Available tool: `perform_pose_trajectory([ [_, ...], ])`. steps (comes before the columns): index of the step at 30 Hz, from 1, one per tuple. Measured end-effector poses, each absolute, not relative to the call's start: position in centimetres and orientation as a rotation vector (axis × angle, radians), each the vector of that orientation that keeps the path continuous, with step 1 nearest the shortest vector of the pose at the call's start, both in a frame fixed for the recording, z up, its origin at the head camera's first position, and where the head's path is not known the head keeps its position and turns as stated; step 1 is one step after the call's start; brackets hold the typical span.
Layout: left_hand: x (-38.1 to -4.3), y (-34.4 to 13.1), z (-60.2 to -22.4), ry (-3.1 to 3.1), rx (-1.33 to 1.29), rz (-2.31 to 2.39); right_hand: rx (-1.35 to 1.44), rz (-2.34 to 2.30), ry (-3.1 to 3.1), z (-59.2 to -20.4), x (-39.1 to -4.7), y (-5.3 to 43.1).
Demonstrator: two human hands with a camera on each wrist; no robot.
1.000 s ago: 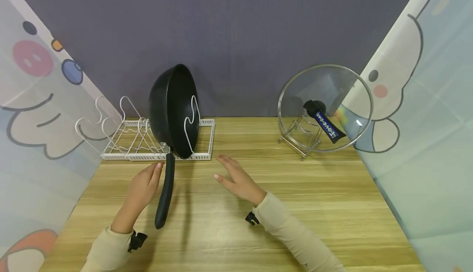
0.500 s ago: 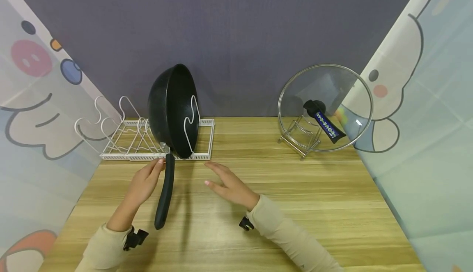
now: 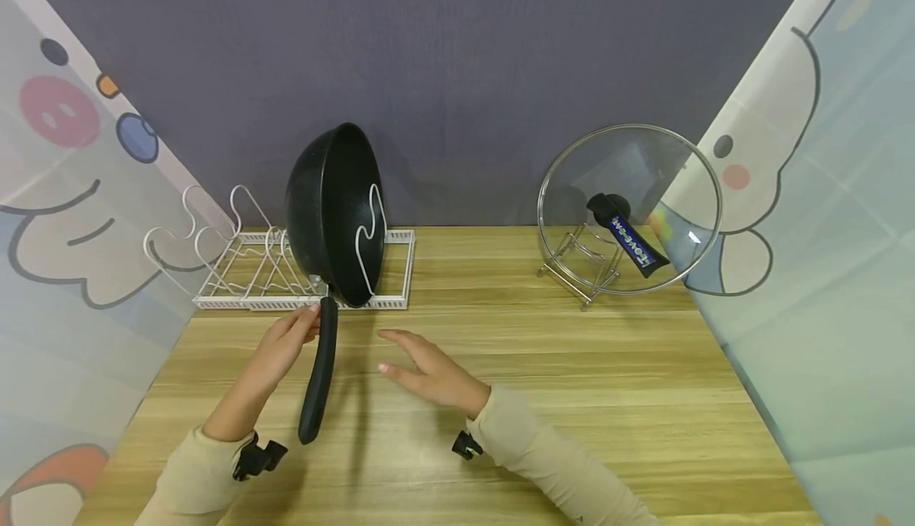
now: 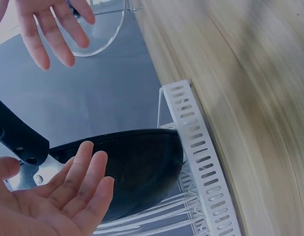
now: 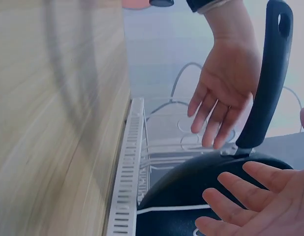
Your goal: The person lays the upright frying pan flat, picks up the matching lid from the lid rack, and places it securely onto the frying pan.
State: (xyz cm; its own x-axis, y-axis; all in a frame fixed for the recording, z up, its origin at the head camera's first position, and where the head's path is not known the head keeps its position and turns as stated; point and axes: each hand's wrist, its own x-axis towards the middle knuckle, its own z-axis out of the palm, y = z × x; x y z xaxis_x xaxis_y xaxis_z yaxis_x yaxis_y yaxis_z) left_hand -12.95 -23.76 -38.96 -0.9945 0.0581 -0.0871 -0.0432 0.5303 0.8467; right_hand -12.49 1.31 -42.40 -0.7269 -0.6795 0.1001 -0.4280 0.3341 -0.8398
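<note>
A black wok (image 3: 336, 208) stands on its side in a white wire dish rack (image 3: 243, 302), its hollow facing right. The long black handle (image 3: 319, 375) juts out over the table toward me. My left hand (image 3: 282, 347) is right beside the handle's upper end on the left, its fingers extended; in the left wrist view the thumb lies close to the handle and the fingers reach past the joint below the wok's rim. To the right of the handle, my right hand (image 3: 429, 371) hovers with fingers straight and thumb apart, holding nothing.
On the right a glass lid (image 3: 665, 168) with a black knob-handle (image 3: 629, 236) leans upright in a small metal stand (image 3: 572, 272). Dark and cartoon-printed panels wall in the wooden table (image 3: 536, 446) at the back and sides. White wire dividers (image 3: 214, 240) rise left of the wok.
My right hand has moved left and a little nearer to me, toward the handle. My left hand has edged up and right to the handle. The wok has stayed in place.
</note>
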Motion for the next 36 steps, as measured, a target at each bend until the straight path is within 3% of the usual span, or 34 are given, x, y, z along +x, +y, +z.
perform_pose_trajectory([
  [36,-14.2,-23.0,-38.2,1.778,0.048,2.084,-0.650,-1.800,1.425,-40.7,-10.0,-4.0],
])
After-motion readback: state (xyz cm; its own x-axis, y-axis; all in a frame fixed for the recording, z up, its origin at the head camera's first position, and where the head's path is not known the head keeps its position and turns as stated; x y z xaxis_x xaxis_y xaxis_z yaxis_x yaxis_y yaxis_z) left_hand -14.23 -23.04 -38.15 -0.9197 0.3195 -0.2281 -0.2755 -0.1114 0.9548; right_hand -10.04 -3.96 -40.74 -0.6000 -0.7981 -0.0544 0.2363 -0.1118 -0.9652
